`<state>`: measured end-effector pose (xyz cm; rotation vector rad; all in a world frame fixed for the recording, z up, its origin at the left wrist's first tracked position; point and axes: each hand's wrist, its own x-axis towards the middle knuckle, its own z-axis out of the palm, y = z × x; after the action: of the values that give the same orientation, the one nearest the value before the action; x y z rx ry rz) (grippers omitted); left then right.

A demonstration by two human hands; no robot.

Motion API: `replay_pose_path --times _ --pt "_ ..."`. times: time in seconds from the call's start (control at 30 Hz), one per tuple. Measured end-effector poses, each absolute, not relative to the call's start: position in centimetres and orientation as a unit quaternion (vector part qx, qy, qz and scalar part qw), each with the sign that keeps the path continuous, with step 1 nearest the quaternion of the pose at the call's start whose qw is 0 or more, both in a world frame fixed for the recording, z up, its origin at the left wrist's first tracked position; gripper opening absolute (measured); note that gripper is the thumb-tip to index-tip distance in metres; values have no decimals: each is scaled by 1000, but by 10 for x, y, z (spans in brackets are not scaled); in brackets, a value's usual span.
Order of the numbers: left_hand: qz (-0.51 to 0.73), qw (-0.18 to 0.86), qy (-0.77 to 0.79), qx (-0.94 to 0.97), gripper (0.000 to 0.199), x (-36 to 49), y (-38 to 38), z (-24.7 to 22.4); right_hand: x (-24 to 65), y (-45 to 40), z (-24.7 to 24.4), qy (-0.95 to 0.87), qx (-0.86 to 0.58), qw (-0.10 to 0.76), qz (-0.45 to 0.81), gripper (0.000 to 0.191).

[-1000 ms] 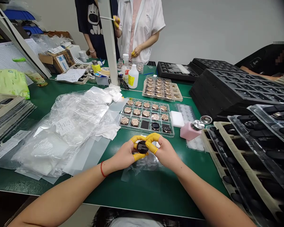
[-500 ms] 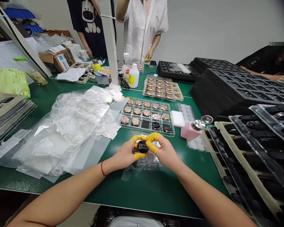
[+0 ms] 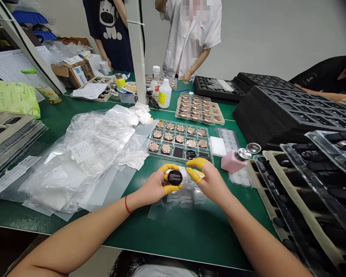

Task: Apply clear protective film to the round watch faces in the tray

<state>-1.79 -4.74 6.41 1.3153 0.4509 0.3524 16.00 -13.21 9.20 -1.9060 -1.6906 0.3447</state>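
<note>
Round black disc [image 3: 175,177] with white print, mid-frame, pinched in the left hand [image 3: 158,184].
The right hand [image 3: 211,179], thumb and forefinger slightly parted, is just right of it, not touching.

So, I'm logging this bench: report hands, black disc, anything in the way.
Left hand holds black disc, printed face showing. Right hand apart from disc; grip unclear. Possible obstruction: printed clear film near both hands.

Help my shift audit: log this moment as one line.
left hand: holds black disc; right hand: apart from disc, contents unclear; below: printed clear film on table; beyond: compartment tray
</note>
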Motion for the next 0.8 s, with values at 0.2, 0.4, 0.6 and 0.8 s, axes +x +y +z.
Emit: replay_pose_path --times 0.2,0.4,0.6,0.8 --pt "159 766 212 586 52 -18 -45 59 199 -137 55 -636 -768 57 53 12" --pt "184 753 220 592 52 -18 -45 58 189 -139 59 -568 -821 35 53 16" --pt "214 732 239 601 49 -19 -41 61 163 -148 93 -573 -760 306 35 15" --pt "210 722 224 620 46 -19 -45 64 149 -151 114 -632 -659 406 47 14"
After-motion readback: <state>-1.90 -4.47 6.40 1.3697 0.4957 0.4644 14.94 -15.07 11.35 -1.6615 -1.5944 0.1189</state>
